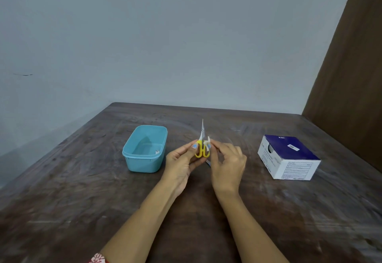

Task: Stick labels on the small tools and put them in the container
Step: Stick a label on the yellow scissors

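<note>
Holding light, stiff scissors (202,149) by yellow handles in left hand (182,164); right hand (226,164) fingers pinching label (207,140); avoiding sharp tips.

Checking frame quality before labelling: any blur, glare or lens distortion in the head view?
Head view: soft, even light with no hard shadows; dull sheen on the table but no blown glare; wide-angle bend at the edges; scissors and both hands, left and right, slightly soft; print on the box unreadable.

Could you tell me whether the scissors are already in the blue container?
No, both hands hold the scissors above the table, right of the container.
</note>
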Available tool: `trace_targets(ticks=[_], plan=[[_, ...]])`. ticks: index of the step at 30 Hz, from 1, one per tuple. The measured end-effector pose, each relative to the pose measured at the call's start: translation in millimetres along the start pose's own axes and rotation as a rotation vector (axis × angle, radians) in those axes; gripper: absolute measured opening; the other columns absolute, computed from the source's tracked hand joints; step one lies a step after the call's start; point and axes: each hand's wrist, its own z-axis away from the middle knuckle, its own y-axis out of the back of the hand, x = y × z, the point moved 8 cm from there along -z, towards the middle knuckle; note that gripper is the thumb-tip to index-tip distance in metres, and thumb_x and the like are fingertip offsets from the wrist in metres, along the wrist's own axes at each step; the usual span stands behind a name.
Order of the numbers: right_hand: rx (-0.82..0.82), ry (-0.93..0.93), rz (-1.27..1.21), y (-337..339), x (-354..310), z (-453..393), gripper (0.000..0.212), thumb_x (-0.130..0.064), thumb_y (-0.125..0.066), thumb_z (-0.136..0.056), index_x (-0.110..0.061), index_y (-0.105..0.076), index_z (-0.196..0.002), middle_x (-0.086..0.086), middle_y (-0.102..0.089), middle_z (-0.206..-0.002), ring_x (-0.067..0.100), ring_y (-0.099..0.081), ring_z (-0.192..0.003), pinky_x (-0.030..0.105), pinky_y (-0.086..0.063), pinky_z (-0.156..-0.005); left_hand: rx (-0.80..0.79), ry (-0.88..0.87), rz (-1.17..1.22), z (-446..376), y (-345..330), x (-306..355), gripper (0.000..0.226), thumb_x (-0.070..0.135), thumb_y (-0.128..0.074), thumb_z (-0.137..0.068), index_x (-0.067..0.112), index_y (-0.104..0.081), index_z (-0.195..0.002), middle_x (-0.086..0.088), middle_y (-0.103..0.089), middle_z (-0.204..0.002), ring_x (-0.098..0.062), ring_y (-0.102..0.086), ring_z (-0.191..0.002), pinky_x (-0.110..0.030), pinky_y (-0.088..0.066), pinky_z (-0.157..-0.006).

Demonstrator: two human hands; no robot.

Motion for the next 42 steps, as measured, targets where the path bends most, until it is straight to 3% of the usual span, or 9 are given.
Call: trace_targets(ticks=[3,8,15,21,25,32,35,37,42], plan=[[-0.037,0.074,0.023,-4.6,-5.1,1.4,0.026,-0.036,-0.051,-0.083,-0.025,-0.073,-0.089,-0.008,-0.066,-0.079,0.007,-0.051,-0.078,0.025,-0.031,-0.073,-0.028,0.034,-0.001,2.1,-2.8,-2.2,0.016,0.006,-0.055,-0.088,0.005,-0.069,-0.096,-0.008,-0.074,-0.085,-0.015,-0.07,-0.079,-0.027,-0.059,-0.068],[-0.067,0.152,0.041,-10.0,-14.5,4.9,0.017,-0.031,-0.055,-0.076,-0.023,-0.069,-0.075,-0.009,-0.063,-0.069,0.013,-0.056,-0.069,0.03,-0.034,-0.072,0.051,0.03,0.04,-1.3,3.8,2.2,0.013,0.005,-0.056,-0.088,0.006,-0.068,-0.092,-0.006,-0.074,-0.074,-0.014,-0.07,-0.067,-0.022,-0.057,-0.059],[0.022,0.153,0.065,-0.8,-10.1,0.9,0.022,-0.033,-0.054,-0.083,-0.023,-0.073,-0.086,-0.008,-0.064,-0.074,0.006,-0.046,-0.076,0.023,-0.028,-0.071,-0.033,0.112,0.004,0.2,-2.0,-7.6,0.021,0.009,-0.055,-0.089,0.002,-0.067,-0.104,-0.012,-0.072,-0.093,-0.019,-0.068,-0.087,-0.026,-0.058,-0.068],[0.0,0.128,0.057,-4.2,-10.6,2.7,0.016,-0.033,-0.058,-0.077,-0.024,-0.071,-0.076,-0.009,-0.063,-0.069,0.011,-0.054,-0.07,0.027,-0.032,-0.073,-0.057,0.118,0.009,1.9,-5.8,-2.4,0.028,-0.004,-0.044,-0.091,0.001,-0.063,-0.11,-0.015,-0.069,-0.099,-0.022,-0.065,-0.091,-0.026,-0.057,-0.075],[0.032,0.091,0.067,0.1,-6.1,0.4,0.022,-0.035,-0.053,-0.083,-0.025,-0.072,-0.087,-0.009,-0.064,-0.075,0.005,-0.046,-0.075,0.024,-0.028,-0.073,-0.091,0.154,-0.024,4.4,-9.8,-6.7,0.032,-0.006,-0.041,-0.091,0.0,-0.061,-0.116,-0.019,-0.065,-0.112,-0.024,-0.063,-0.101,-0.029,-0.056,-0.082],[-0.028,0.193,0.095,-5.6,-15.3,1.7,0.022,-0.024,-0.051,-0.085,-0.028,-0.071,-0.094,-0.01,-0.061,-0.081,0.007,-0.047,-0.077,0.028,-0.03,-0.073,-0.077,0.169,-0.03,5.2,-9.3,-7.2,0.029,-0.002,-0.042,-0.092,0.002,-0.063,-0.111,-0.016,-0.069,-0.104,-0.019,-0.067,-0.094,-0.027,-0.057,-0.076],[-0.076,0.256,0.151,-12.4,-19.9,3.8,0.02,-0.016,-0.06,-0.08,-0.028,-0.071,-0.091,-0.01,-0.061,-0.079,0.01,-0.048,-0.076,0.027,-0.028,-0.075,-0.059,0.154,-0.003,5.3,-8.7,-3.0,0.026,0.003,-0.041,-0.092,0.005,-0.067,-0.098,-0.01,-0.072,-0.09,-0.013,-0.069,-0.08,-0.025,-0.057,-0.07],[-0.109,0.294,0.163,-15.5,-23.8,5.7,0.02,-0.015,-0.06,-0.078,-0.028,-0.071,-0.089,-0.011,-0.062,-0.078,0.011,-0.05,-0.075,0.026,-0.027,-0.076,-0.03,0.135,0.018,3.8,-6.2,0.3,0.026,0.003,-0.041,-0.092,0.008,-0.067,-0.094,-0.006,-0.073,-0.081,-0.012,-0.069,-0.075,-0.026,-0.056,-0.074],[-0.137,0.344,0.199,-16.6,-29.3,9.9,0.021,-0.018,-0.056,-0.076,-0.028,-0.071,-0.085,-0.011,-0.063,-0.075,0.014,-0.053,-0.073,0.029,-0.029,-0.076,0.031,0.107,0.026,-0.3,2.3,3.6,0.026,0.001,-0.042,-0.092,0.007,-0.066,-0.101,-0.005,-0.072,-0.081,-0.014,-0.064,-0.076,-0.022,-0.055,-0.07]])
